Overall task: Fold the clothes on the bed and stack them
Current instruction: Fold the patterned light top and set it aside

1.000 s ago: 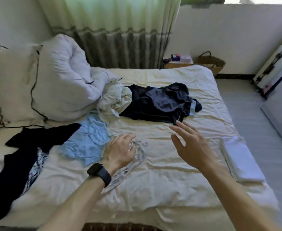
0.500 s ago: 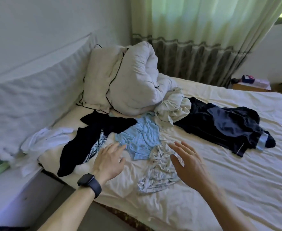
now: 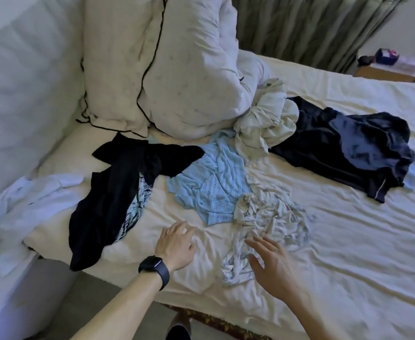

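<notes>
Lying crumpled close to the near edge of the bed (image 3: 349,253), the pale patterned garment (image 3: 265,227) runs from a narrow tail nearest the person away toward the blue knit top (image 3: 211,185), whose near right corner it touches. Its long axis goes near to far and spreads rightward at the far end. The right hand (image 3: 272,263) is the closer one. It hangs over the garment's near tail with fingers straight and spread, gripping nothing (whether the fingertips brush the cloth I cannot tell). The left hand (image 3: 177,244), with a watch (image 3: 155,267) on its wrist, is out to the left over bare sheet, just beside the garment, its fingers loose and holding nothing. The hands are apart. My guess is that this piece gets folded first, with the right hand meeting it first and the left having to come across rightward. Farther out lie a black garment (image 3: 118,190) on the left and a navy garment (image 3: 344,148) on the far right.
</notes>
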Action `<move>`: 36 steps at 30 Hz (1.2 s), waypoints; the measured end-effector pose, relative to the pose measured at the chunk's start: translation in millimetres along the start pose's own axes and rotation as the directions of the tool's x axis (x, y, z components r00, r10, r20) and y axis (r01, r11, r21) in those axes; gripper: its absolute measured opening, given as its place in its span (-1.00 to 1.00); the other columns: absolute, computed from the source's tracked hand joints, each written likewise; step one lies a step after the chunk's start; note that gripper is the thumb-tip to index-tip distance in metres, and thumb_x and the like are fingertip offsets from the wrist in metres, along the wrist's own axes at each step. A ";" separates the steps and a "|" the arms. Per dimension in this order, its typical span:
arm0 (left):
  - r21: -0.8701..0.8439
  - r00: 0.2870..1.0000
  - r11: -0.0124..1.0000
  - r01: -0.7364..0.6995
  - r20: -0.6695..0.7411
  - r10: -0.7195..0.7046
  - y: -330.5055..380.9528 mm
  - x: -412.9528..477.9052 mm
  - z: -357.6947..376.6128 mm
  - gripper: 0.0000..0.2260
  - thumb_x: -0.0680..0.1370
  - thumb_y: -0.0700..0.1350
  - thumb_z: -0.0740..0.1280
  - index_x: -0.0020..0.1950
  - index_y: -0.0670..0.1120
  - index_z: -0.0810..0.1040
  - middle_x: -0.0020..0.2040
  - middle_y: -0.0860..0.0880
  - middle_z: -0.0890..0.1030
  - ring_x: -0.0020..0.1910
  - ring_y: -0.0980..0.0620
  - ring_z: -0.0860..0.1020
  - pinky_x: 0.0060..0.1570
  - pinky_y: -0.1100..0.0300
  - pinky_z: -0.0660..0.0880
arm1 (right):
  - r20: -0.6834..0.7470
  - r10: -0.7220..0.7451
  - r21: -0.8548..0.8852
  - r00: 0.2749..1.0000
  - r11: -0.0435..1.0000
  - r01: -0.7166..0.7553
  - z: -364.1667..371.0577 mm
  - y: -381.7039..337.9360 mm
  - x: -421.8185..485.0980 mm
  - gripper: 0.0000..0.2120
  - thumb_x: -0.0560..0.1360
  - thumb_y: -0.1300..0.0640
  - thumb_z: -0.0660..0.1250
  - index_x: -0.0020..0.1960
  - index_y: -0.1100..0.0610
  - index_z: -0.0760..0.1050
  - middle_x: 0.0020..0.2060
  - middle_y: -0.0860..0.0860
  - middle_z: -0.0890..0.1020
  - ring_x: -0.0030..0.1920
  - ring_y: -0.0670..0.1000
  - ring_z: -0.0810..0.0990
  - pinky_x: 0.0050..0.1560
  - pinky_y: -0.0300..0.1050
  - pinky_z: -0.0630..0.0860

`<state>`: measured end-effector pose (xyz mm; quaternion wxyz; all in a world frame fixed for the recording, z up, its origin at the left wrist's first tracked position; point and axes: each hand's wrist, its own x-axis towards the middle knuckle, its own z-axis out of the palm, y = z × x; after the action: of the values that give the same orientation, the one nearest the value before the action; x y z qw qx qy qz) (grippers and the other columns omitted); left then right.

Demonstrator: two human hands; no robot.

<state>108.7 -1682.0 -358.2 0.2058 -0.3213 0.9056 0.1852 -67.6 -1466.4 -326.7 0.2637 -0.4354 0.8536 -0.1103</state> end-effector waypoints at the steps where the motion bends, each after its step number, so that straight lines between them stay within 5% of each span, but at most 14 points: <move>1: 0.016 0.999 1.000 -0.023 0.047 0.023 -5.6 17.0 2.9 -0.55 0.62 0.01 0.13 0.54 0.07 0.29 0.56 -0.03 0.24 0.55 -0.04 0.16 0.48 -0.02 0.15 | 0.032 0.033 -0.010 0.999 0.999 -0.033 7.4 0.3 13.0 -0.58 0.69 -0.06 0.18 0.54 -0.12 0.38 0.53 -0.10 0.39 0.59 0.01 0.22 0.56 -0.10 0.14; 9: 0.162 0.972 0.974 -0.156 0.203 0.122 -37.3 132.1 22.0 -0.53 0.58 0.02 0.18 0.50 0.08 0.31 0.54 -0.04 0.24 0.53 -0.12 0.14 0.42 -0.06 0.15 | 0.151 0.341 -0.039 0.928 0.940 -0.339 45.9 7.7 104.4 -0.54 0.67 -0.05 0.18 0.56 -0.05 0.34 0.47 -0.05 0.48 0.48 0.05 0.38 0.42 -0.08 0.31; 12: 0.152 0.974 0.981 -0.121 0.211 0.087 -53.8 173.6 43.2 -0.43 0.60 0.10 0.19 0.60 0.15 0.12 0.64 -0.04 0.01 0.60 -0.20 -0.03 0.50 -0.21 0.02 | 0.169 0.487 0.016 0.857 0.868 -0.496 71.5 26.2 145.9 -0.38 0.64 -0.18 0.21 0.63 -0.05 0.14 0.55 0.06 0.34 0.44 0.15 0.44 0.33 0.05 0.46; 15: 0.178 0.973 0.975 -0.129 0.213 0.090 -74.6 205.1 78.6 -0.38 0.60 0.21 0.18 0.61 0.25 -0.01 0.65 -0.01 -0.13 0.61 -0.21 -0.13 0.48 -0.34 0.02 | 0.231 0.624 0.054 0.747 0.758 -0.650 112.0 56.2 177.7 -0.15 0.58 -0.34 0.22 0.67 -0.07 -0.13 0.64 0.21 0.00 0.59 0.28 0.18 0.46 0.27 0.33; 19: 0.155 0.984 0.981 -0.115 0.157 0.090 -96.3 220.0 132.0 -0.34 0.57 0.41 -0.01 0.54 0.37 -0.33 0.57 0.11 -0.44 0.56 -0.11 -0.41 0.39 -0.49 -0.12 | 0.141 0.752 0.183 0.644 0.620 -0.763 169.9 79.0 200.3 -0.23 0.53 -0.29 0.33 0.60 -0.19 0.02 0.58 0.21 0.06 0.48 0.43 0.21 0.41 0.34 0.26; 23: 0.217 0.983 0.971 -0.105 0.173 0.067 -98.5 220.5 148.6 -0.29 0.51 0.50 -0.11 0.47 0.35 -0.48 0.51 0.07 -0.56 0.48 -0.12 -0.54 0.34 -0.51 -0.21 | 0.045 0.784 0.318 0.619 0.576 -0.753 175.1 84.6 199.3 -0.39 0.50 0.25 0.26 0.50 -0.09 0.30 0.58 0.17 0.09 0.44 0.39 0.27 0.43 0.32 0.26; 26: 0.241 0.947 0.965 -0.103 0.319 0.022 -85.0 220.9 119.7 -0.21 0.52 0.45 0.08 0.54 0.31 -0.38 0.57 0.03 -0.46 0.55 -0.19 -0.40 0.37 -0.49 0.00 | 0.005 0.768 0.403 0.640 0.584 -0.705 124.1 91.3 173.4 -0.60 0.55 0.26 0.28 0.37 0.08 0.47 0.37 0.22 0.42 0.21 0.17 0.44 0.22 0.06 0.42; 29: 0.139 0.916 0.985 -0.103 0.399 0.039 -53.9 211.0 65.0 -0.26 0.56 0.32 0.20 0.63 0.18 -0.08 0.65 -0.07 -0.16 0.61 -0.21 -0.14 0.49 -0.31 0.09 | -0.103 0.740 0.520 0.665 0.610 -0.598 50.7 80.8 129.3 -0.84 0.57 0.16 0.37 0.14 0.01 0.55 0.08 0.12 0.56 -0.01 0.09 0.52 -0.10 -0.12 0.39; 33: -0.174 0.942 0.949 -0.263 0.167 0.292 20.3 170.4 -21.3 -0.26 0.57 0.28 0.26 0.64 0.07 0.03 0.62 -0.06 0.14 0.57 -0.08 0.16 0.52 -0.03 0.18 | -0.253 0.671 0.622 0.697 0.664 -0.414 -51.4 48.9 65.1 -0.68 0.56 0.27 0.35 -0.10 -0.18 0.47 -0.23 -0.06 0.56 -0.33 -0.16 0.50 -0.43 -0.32 0.34; 36: -0.329 0.867 0.812 -0.483 -0.053 0.495 86.9 125.4 -83.9 -0.17 0.49 0.32 0.35 0.64 0.09 0.05 0.57 0.01 0.23 0.53 -0.01 0.22 0.50 0.00 0.21 | -0.323 0.613 0.672 0.721 0.685 -0.282 -121.0 18.2 23.2 -0.66 0.56 0.29 0.35 -0.10 -0.19 0.51 -0.32 -0.16 0.57 -0.37 -0.16 0.46 -0.38 -0.29 0.35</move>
<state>-58.6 -1721.6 -331.1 0.1103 -0.1045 0.9095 0.3869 -157.4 -1479.1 -241.2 0.1587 -0.0536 0.8977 -0.4075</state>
